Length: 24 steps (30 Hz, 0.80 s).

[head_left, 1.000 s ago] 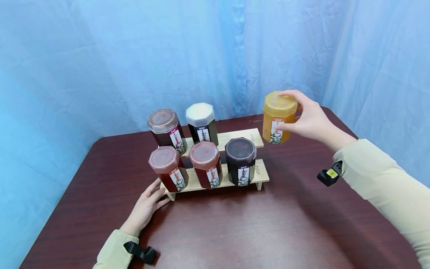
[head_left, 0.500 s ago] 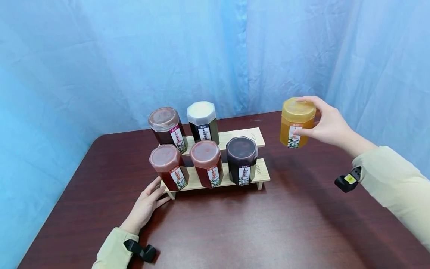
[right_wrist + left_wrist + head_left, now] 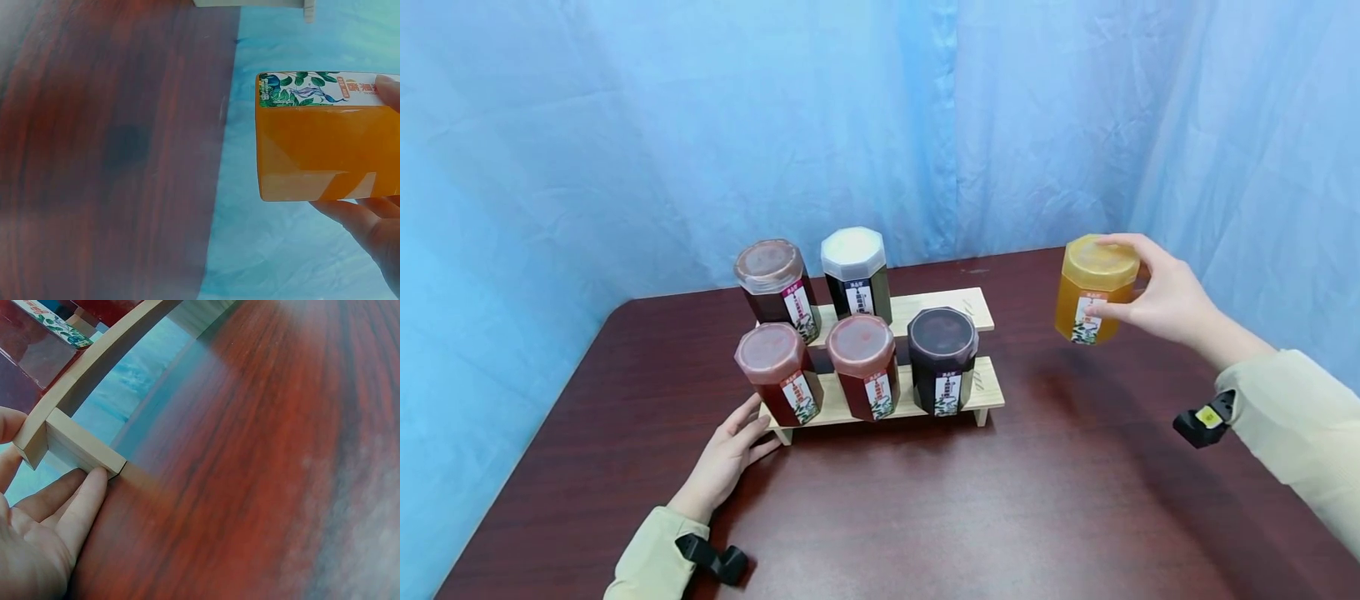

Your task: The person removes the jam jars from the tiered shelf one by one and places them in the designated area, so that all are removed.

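In the head view my right hand (image 3: pixel 1176 304) grips a yellow-orange jar (image 3: pixel 1093 292) with an octagonal lid, thumb across its label and fingers round the lid. The jar is upright in the air, right of a two-tier wooden rack (image 3: pixel 992 385). Its orange wall (image 3: pixel 325 150) fills much of the right wrist view. My left hand (image 3: pixel 722 467) holds the rack's front left corner. In the left wrist view its thumb lies at the end of the shelf plank (image 3: pixel 69 378), while other fingers (image 3: pixel 87 500) touch the short leg (image 3: pixel 84 440).
Three jars stand on the front tier: a red jar (image 3: pixel 778 375), another red jar (image 3: pixel 862 367) and a dark jar (image 3: pixel 942 360). Behind them are a dark brown-lidded jar (image 3: pixel 771 271) and a white-lidded jar (image 3: pixel 854 275). Blue curtains (image 3: pixel 700 125) hang behind the dark table (image 3: pixel 925 508).
My right hand has carried the yellow-orange jar rightward and lower in the head view, away from the rack. My left hand has stayed at the rack's corner.
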### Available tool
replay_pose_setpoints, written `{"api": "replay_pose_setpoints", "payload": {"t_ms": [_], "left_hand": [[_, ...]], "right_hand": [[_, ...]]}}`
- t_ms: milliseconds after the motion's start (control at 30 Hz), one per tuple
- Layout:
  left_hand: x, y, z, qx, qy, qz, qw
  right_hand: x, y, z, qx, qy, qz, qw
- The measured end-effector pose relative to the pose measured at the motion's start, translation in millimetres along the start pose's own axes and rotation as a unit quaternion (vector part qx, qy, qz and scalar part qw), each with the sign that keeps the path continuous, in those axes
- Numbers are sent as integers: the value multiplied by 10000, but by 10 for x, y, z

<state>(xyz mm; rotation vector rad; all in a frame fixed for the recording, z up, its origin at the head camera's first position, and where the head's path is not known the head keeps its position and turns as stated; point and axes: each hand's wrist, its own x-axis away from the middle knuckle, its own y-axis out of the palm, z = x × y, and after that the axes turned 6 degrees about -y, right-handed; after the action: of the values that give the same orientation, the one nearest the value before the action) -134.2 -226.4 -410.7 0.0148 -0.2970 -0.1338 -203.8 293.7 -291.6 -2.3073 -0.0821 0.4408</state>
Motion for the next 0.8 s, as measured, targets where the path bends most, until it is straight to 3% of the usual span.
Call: {"api": "replay_pose_setpoints", "payload": {"t_ms": [800], "left_hand": [[3, 3, 6, 29, -62, 32, 10000]], "right_hand": [[293, -140, 603, 889, 191, -41, 9959]]}}
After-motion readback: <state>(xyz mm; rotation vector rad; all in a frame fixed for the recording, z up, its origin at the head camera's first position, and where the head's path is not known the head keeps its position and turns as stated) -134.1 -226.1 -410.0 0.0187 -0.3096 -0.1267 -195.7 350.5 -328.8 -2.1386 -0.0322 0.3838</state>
